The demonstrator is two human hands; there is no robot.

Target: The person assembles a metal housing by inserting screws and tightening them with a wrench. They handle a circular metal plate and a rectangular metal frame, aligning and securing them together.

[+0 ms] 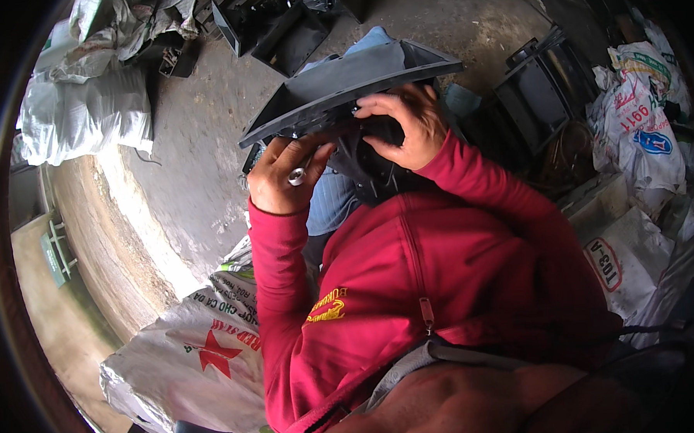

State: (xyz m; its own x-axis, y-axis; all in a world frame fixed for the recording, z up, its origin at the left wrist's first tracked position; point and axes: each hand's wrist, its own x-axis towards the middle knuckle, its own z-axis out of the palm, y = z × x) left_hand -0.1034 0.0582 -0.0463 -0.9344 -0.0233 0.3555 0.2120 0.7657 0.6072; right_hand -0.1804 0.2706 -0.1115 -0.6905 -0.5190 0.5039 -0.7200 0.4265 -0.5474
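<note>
A black plastic housing [348, 73], shaped like a shallow rectangular screen casing, rests tilted over my lap. My left hand [287, 173], with a ring on one finger, is closed at its near left edge, fingers curled and thumb drawn in. At the near right edge my right hand [409, 125] is bent round the housing; index finger and thumb stay apart over a dark part beneath. Next to the right index fingertip is a tiny shiny piece, too small to name. The fingertips of both hands are partly hidden.
More black casings [289, 37] lie on the concrete floor ahead, and another black casing [535, 96] stands at the right. White plastic sacks [87, 112] are piled at the far left. A printed white sack [183, 363] sits by my left side; other sacks [641, 126] line the right.
</note>
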